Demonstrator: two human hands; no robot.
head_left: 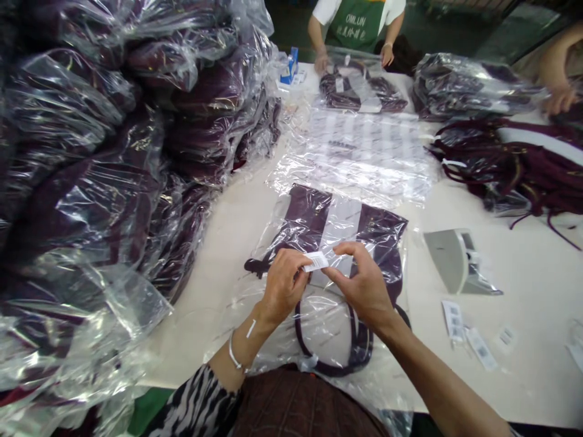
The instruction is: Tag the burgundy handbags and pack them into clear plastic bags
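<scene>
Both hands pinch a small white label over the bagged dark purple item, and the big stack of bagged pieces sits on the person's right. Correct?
Not quite. The head view shows the stack of bagged pieces on the person's left, not the right. The rest holds: the left hand and right hand pinch the small white label over the bagged dark purple item on the table.

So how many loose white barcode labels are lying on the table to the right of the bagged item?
3 that I can make out: one nearest the bagged item, one just below-right, one further right. More may be hidden at the frame edge.
</scene>
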